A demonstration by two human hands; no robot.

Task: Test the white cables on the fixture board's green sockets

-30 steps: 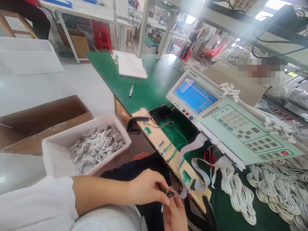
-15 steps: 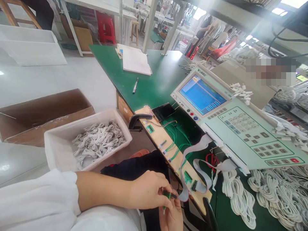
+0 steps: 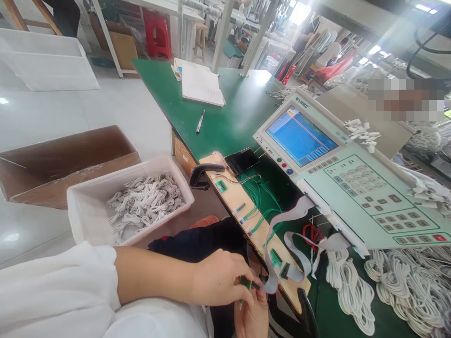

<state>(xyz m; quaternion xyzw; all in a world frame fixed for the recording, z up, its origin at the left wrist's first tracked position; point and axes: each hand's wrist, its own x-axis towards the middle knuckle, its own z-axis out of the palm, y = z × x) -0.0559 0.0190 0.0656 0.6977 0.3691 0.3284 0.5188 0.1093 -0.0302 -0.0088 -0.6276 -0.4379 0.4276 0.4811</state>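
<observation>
Left hand [image 3: 220, 277] and right hand [image 3: 252, 314] meet below the bench edge, fingers pinched together on 1 small green circuit board [image 3: 245, 284] joined to a grey ribbon cable [image 3: 282, 225]. The cable runs up across the wooden fixture board [image 3: 243, 206] to the cable tester [image 3: 352, 178]. Its blue screen and logo are too blurred to read. A white bin [image 3: 84, 211] holds coiled white cables [image 3: 146, 202].
</observation>
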